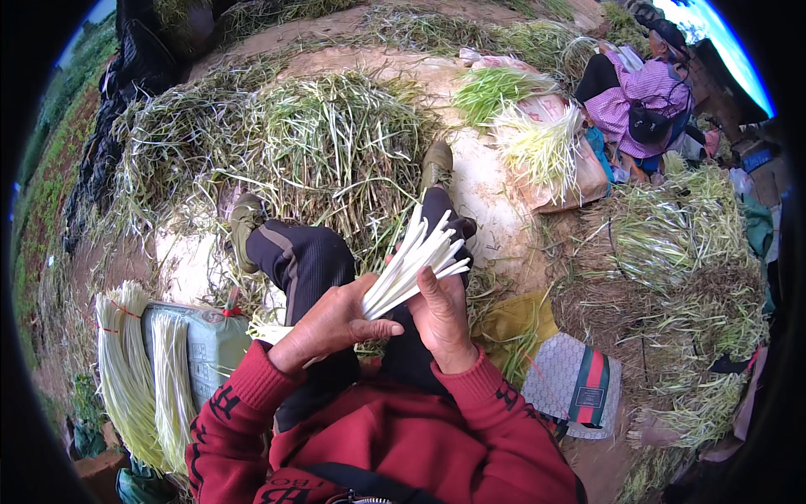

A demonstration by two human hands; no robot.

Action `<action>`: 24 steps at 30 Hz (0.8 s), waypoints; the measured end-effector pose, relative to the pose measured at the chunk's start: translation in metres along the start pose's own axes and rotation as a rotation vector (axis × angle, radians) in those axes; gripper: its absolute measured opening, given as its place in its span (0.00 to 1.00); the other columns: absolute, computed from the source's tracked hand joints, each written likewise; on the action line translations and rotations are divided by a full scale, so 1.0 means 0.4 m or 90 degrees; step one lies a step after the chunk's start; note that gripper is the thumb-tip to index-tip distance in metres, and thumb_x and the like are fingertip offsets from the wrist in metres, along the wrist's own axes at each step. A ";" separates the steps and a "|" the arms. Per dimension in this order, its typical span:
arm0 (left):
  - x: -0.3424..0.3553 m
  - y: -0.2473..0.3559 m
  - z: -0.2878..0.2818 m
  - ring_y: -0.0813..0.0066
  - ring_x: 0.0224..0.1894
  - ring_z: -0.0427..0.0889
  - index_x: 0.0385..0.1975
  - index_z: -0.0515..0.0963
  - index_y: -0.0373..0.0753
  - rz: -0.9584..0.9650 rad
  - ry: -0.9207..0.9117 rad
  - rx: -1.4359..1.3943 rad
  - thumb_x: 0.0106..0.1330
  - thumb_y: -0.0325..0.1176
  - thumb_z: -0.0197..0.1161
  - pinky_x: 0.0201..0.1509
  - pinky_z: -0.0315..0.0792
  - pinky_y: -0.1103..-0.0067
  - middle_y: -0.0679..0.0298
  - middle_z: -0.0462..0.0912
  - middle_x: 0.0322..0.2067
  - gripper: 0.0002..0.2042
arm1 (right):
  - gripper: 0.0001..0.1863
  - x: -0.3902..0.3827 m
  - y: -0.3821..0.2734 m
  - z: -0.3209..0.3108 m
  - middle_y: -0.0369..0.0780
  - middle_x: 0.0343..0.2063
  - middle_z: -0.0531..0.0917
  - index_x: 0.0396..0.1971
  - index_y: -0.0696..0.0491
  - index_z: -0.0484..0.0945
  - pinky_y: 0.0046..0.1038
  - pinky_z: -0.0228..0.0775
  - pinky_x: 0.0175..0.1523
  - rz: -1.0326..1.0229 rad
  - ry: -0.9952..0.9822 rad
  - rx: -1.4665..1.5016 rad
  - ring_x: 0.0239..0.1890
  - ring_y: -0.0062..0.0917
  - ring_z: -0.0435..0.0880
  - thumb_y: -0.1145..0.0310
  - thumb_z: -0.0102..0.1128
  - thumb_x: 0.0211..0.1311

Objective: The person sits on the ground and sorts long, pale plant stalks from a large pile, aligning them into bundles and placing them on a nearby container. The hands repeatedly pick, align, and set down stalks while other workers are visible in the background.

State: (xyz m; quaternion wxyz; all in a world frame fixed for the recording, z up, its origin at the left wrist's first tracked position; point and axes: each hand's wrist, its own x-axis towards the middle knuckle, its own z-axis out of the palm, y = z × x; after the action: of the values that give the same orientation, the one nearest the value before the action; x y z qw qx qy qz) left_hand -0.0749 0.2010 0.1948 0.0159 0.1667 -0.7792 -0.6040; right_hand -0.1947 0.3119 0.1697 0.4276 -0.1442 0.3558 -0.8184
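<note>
A bunch of white chive-like stalks (413, 267) slants across my lap, its thick pale ends pointing up and away. My left hand (332, 323) is closed around its lower part, the thumb lying across the front. On the other side my right hand (443, 319) cups the bunch, thumb raised against the stalks; most of its fingers are hidden behind them. Thinner tails of the bunch (267, 328) stick out past my left wrist.
Tied bundles of long pale stalks (126, 370) lean by a green package (210, 340) at left. Heaped leafy trimmings (336, 143) lie ahead. Right are stalks on a sack (546, 151), a patterned bag (562, 378) and a straw-like pile (672, 244). A person (642, 105) sits far right.
</note>
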 end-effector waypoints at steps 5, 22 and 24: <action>-0.006 0.039 -0.041 0.80 0.40 0.71 0.51 0.65 0.32 -0.064 -0.021 -0.336 0.52 0.40 0.68 0.43 0.67 0.82 0.65 0.76 0.38 0.30 | 0.28 0.037 0.004 0.027 0.46 0.49 0.70 0.60 0.52 0.53 0.35 0.64 0.57 -0.002 -0.013 0.056 0.51 0.32 0.72 0.74 0.50 0.60; 0.045 0.020 -0.089 0.84 0.38 0.71 0.47 0.67 0.33 -0.111 0.142 -0.306 0.63 0.42 0.56 0.42 0.67 0.84 0.68 0.74 0.36 0.20 | 0.37 0.166 0.036 0.048 0.46 0.49 0.70 0.61 0.54 0.49 0.37 0.63 0.56 0.052 -0.006 -0.021 0.49 0.34 0.72 0.70 0.59 0.54; 0.046 -0.007 -0.082 0.83 0.42 0.70 0.48 0.65 0.33 -0.079 0.192 -0.265 0.63 0.43 0.55 0.47 0.65 0.83 0.66 0.73 0.39 0.21 | 0.34 0.172 0.042 0.061 0.45 0.47 0.71 0.60 0.54 0.53 0.37 0.65 0.55 0.028 0.042 -0.026 0.48 0.32 0.73 0.73 0.58 0.54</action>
State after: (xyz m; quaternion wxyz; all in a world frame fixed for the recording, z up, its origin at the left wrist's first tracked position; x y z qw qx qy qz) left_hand -0.0843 0.1645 0.1976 0.1288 0.2957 -0.6155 -0.7191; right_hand -0.2121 0.2392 0.1704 0.4307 -0.1182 0.3896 -0.8054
